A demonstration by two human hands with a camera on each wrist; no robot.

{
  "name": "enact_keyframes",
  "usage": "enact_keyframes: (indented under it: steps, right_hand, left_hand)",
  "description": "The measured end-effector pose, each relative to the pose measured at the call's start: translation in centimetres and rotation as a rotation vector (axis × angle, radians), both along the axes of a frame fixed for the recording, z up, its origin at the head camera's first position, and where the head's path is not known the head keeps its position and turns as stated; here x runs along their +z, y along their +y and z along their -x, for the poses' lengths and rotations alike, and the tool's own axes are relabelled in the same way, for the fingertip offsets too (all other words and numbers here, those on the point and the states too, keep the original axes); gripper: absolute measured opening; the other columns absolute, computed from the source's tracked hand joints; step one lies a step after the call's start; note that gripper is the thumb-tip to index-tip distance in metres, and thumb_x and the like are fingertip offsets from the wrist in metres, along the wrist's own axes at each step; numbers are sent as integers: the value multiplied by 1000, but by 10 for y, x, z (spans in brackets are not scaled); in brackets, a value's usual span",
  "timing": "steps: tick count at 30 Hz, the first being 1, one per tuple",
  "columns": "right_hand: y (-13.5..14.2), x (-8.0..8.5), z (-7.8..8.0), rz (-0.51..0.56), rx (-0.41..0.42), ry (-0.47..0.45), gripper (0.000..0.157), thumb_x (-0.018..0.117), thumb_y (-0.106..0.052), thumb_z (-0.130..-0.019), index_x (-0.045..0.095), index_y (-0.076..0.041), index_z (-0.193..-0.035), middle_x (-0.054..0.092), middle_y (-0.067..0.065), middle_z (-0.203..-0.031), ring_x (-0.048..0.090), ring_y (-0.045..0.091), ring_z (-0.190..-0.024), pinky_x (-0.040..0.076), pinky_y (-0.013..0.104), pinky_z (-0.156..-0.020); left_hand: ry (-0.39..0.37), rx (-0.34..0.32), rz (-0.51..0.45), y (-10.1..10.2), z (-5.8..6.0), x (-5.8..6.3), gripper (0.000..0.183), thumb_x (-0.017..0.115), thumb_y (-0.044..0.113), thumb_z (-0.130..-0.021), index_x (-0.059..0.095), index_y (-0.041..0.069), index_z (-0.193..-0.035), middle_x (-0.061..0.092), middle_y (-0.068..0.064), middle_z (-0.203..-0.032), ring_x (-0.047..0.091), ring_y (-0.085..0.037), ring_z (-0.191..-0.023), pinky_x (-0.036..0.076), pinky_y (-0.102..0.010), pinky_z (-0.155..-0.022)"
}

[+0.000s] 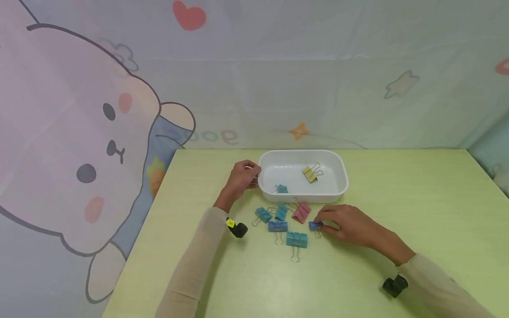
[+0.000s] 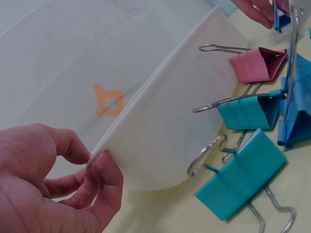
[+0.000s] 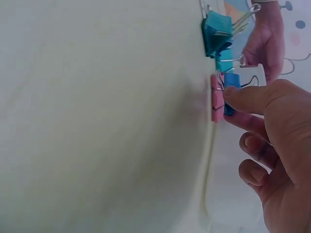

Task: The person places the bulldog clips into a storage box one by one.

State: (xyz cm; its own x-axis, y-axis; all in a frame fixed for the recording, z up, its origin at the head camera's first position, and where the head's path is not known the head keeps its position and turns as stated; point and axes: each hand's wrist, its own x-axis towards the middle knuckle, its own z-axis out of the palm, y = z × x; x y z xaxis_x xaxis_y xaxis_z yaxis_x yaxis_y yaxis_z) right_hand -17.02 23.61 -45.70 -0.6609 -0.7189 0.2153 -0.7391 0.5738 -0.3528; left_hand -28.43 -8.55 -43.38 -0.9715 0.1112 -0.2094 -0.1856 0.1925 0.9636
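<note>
At the left end of a white plastic basin [image 1: 302, 198], my left hand [image 1: 241, 179] pinches the rim between thumb and fingers. My right hand [image 1: 351, 225] grips a small blue binder clip [image 1: 314, 226] by thumb and forefinger, just in front of the basin's right half. To its left, on the table, are a pink binder clip [image 1: 302, 212], another blue clip [image 1: 277, 226] and several teal ones, the largest teal clip [image 1: 297, 239] nearest me. Inside the basin lie a yellow binder clip [image 1: 310, 174] and a small teal clip [image 1: 282, 189].
The pale yellow-green table [image 1: 413, 212] ends behind the basin at a hanging cloth [image 1: 278, 88] printed with a cartoon bear. A dark camera sits on each wrist, and the cloth also covers the left side.
</note>
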Motion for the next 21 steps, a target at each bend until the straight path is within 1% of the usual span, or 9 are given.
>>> enact_keyframes:
  steps: [4,8,12,16,21]
  right_hand:
    - [1,11,1,5,6,16,19,81,-12,-90,77,-20,-107,71,-12,-104,68,8,-91,59,34,-77]
    - [0,22,3,-9,19,54,20,82,-13,-89,76,-19,-107,70,-10,-104,67,8,-88,59,32,-75]
    - [-5,33,5,-15,24,101,20,83,-13,-88,76,-18,-107,70,-7,-105,67,8,-86,59,32,-73]
    - [-11,50,9,0,16,141,20,83,-12,-88,76,-16,-106,71,-5,-106,68,11,-86,59,33,-73]
    - [-15,71,23,10,-2,175,20,82,-11,-88,76,-14,-107,71,-3,-108,70,13,-91,59,36,-77]
  left_hand:
    - [2,3,8,1,-1,0,28,62,17,-100,61,-1,-121,63,-17,-103,65,-21,-78,62,-34,-76]
    - [4,1,8,1,0,0,28,61,17,-100,60,-1,-121,63,-17,-103,65,-21,-79,62,-36,-79]
    - [3,5,-1,0,1,-1,27,62,17,-100,61,-1,-120,62,-18,-103,66,-23,-81,61,-32,-74]
    - [0,8,-7,0,1,-2,26,62,16,-99,61,-1,-119,62,-17,-103,66,-25,-82,60,-27,-68]
    - [-2,10,-3,1,1,-2,26,62,16,-98,61,0,-118,62,-17,-102,66,-25,-81,60,-26,-67]
